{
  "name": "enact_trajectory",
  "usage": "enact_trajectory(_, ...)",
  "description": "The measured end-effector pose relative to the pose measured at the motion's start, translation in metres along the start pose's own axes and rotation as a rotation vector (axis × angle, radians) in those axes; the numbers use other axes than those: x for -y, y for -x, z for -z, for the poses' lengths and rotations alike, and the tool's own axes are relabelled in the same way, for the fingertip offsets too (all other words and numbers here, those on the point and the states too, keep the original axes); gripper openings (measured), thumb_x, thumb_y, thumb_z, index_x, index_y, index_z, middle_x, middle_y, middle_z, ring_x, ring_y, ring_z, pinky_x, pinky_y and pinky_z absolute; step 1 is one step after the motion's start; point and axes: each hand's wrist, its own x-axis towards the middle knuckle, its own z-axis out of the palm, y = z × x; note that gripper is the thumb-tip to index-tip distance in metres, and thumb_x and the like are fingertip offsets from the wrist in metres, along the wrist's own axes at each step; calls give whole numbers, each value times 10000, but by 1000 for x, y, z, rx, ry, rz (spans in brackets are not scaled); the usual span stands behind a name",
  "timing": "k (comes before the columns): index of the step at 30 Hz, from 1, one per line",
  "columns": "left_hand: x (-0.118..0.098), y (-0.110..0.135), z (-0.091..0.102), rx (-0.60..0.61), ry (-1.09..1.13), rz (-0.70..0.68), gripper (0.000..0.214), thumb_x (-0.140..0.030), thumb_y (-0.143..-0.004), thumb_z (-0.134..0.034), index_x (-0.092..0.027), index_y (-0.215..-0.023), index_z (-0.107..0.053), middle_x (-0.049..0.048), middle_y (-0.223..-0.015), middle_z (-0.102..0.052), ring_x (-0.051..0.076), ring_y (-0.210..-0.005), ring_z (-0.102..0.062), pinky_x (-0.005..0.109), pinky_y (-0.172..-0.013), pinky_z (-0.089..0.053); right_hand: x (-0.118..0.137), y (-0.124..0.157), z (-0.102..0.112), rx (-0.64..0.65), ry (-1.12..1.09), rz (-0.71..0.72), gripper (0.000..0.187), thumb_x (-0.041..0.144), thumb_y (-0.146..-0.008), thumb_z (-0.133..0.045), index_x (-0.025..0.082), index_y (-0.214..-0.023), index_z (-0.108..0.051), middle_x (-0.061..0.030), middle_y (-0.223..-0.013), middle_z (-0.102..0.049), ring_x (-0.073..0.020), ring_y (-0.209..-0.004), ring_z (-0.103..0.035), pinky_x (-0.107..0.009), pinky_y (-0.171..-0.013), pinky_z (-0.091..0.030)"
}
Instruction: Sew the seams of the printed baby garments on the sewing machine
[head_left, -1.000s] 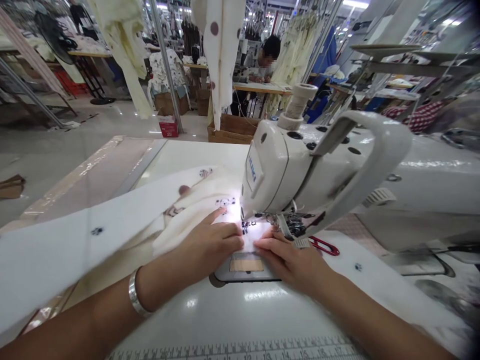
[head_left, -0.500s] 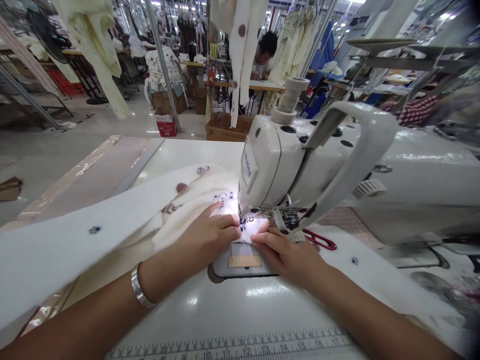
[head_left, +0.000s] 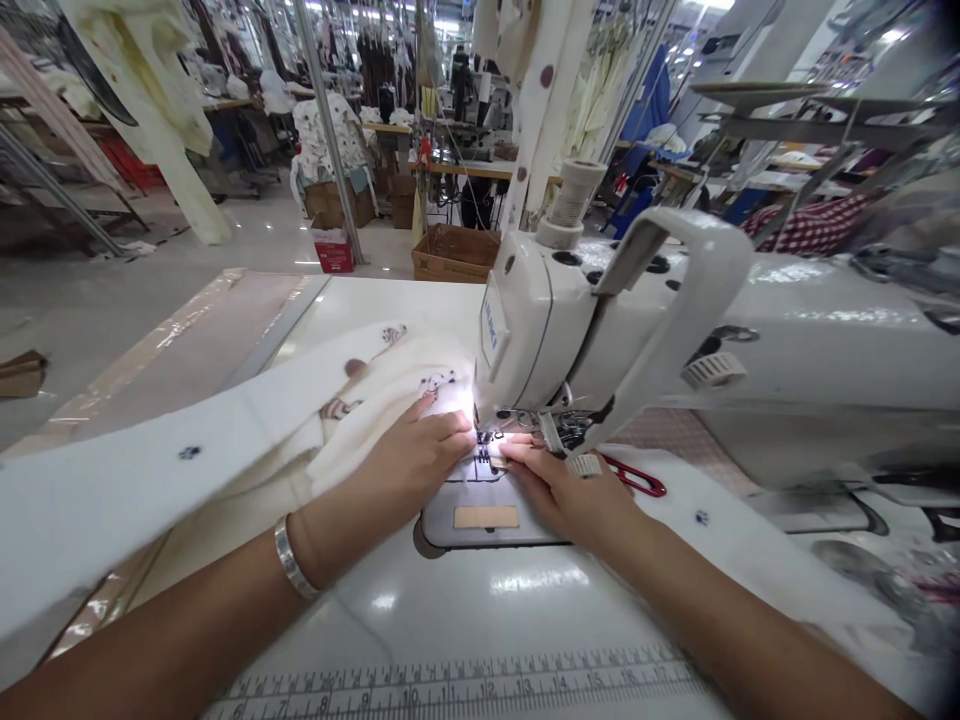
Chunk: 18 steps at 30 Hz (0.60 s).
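White paw-printed fabric (head_left: 247,430) lies folded, left hand (head_left: 412,450) and right hand (head_left: 574,490) touching it; whether fingers (head_left: 450,428) pinch, I cannot tell.

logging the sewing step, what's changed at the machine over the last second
The near edge of the cloth has moved forward, away from the person, baring more of the plate. The left hand and right hand have moved forward too; neither visibly lets go. The machine and the red tool beside the right hand stayed put.
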Motion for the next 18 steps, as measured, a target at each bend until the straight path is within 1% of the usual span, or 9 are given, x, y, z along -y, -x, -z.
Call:
enact_trajectory(4, 10, -2, 17, 55, -173, 92, 265, -117, -929, -394, -192, -1053, -616, 65, -1202, -591, 231, -1154, -506, 543, -1112, -189, -1, 1, -1, -5, -13, -7, 241, 231, -928, -438, 214, -942, -679, -69, -959, -711, -223, -904, -646, -377, -810, -525)
enact_trajectory(6, 13, 10, 28, 82, -262, 245, 302, -231, -938, -439, -167, -1205, -562, 144, -1331, -504, 333, -1235, -445, 600, -1017, -310, -4, 3, 1, 6, 10, 0, 241, 221, -924, -441, 220, -952, -680, -70, -969, -708, -227, -920, -643, -381, -817, -521)
enact_trajectory(8, 5, 33, 37, 194, -331, 380, 482, -427, -901, -516, -147, -1294, -509, 203, -1212, -581, 358, -1031, -595, 499, -777, -501, -8, 4, 4, 17, 60, 21, 249, 195, -916, -435, 211, -958, -680, -82, -963, -705, -240, -929, -637, -397, -816, -516)
enact_trajectory(9, -3, 45, 42, 256, -353, 412, 569, -513, -864, -541, -129, -1283, -522, 194, -1024, -659, 325, -823, -655, 413, -620, -520, -10, 5, 6, 15, 86, 40, 252, 181, -910, -431, 201, -956, -679, -90, -943, -704, -248, -924, -634, -407, -804, -514)
enact_trajectory(11, -26, 64, 49, 336, -368, 405, 581, -596, -829, -540, -107, -1133, -619, 75, -594, -625, 229, -456, -573, 298, -410, -418, -12, 6, 11, -6, 92, 93, 239, 156, -901, -438, 182, -963, -667, -96, -907, -700, -247, -884, -628, -404, -757, -513)
enact_trajectory(12, -38, 69, 51, 347, -362, 378, 489, -567, -842, -540, -121, -1000, -660, 31, -501, -561, 200, -391, -519, 276, -378, -379, -10, 7, 14, -22, 59, 132, 226, 146, -898, -447, 175, -977, -657, -95, -908, -697, -236, -864, -624, -385, -731, -510)
enact_trajectory(15, -65, 62, 47, 240, -326, 226, 215, -311, -884, -545, -158, -760, -629, 45, -641, -595, 205, -567, -590, 303, -499, -465, 3, 8, 18, 3, -114, 277, 188, 167, -902, -490, 159, -1039, -618, -89, -972, -683, -201, -876, -608, -328, -690, -486)
enact_trajectory(17, -68, 51, 36, 114, -320, 123, 111, -206, -870, -542, -145, -903, -628, 95, -904, -631, 258, -858, -610, 400, -735, -508, 14, 10, 18, 65, -207, 369, 183, 223, -908, -511, 153, -1043, -612, -85, -989, -670, -204, -907, -592, -336, -720, -474)
enact_trajectory(18, -66, 47, 29, 72, -322, 96, 171, -199, -866, -546, -133, -1010, -610, 114, -1002, -617, 280, -959, -581, 445, -825, -482, 19, 11, 16, 97, -235, 396, 185, 247, -912, -513, 154, -1036, -615, -80, -982, -666, -207, -915, -584, -346, -743, -468)
